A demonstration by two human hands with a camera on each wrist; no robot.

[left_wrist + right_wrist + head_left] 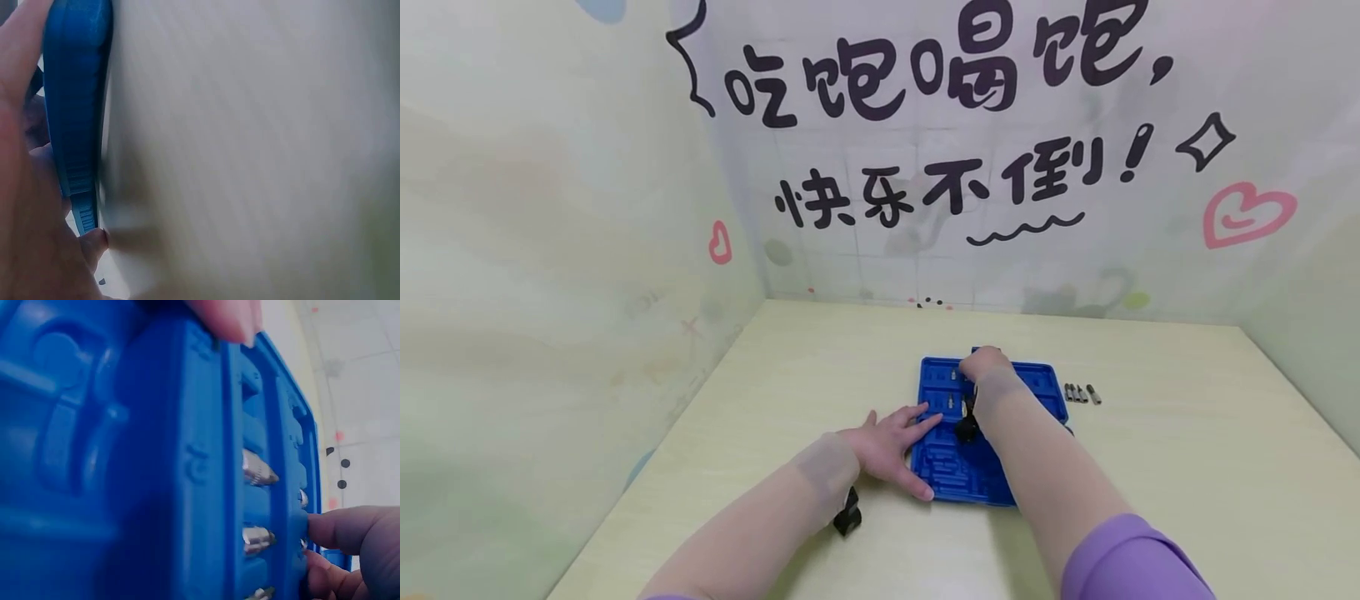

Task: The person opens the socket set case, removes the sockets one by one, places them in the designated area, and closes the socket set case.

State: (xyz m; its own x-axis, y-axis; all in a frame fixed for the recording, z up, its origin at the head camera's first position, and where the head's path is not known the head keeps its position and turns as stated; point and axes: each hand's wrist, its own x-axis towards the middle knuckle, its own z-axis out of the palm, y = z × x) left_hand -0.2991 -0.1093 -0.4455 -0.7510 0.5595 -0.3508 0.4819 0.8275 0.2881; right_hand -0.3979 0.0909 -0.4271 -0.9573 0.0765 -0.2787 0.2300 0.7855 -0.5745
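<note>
A blue plastic bit case (955, 475) lies unfolded on the table, with moulded slots. Silver driver bits (257, 470) sit in one row of slots, and others show in the far row. My right hand (988, 364) reaches over the case's far part. In the right wrist view its thumb and finger pinch a small silver bit (304, 544) at the far row, mostly hidden by the fingertips. My left hand (891, 446) lies with spread fingers against the case's left side, thumb at the near left corner. The left wrist view shows the case's ribbed side (78, 106) beside that hand.
Several loose metal bits (1078, 393) lie on the table right of the case. The pale wooden table (1187, 467) meets a printed wall covering (880, 275) at the back. Black wrist devices (847, 515) hang under both forearms.
</note>
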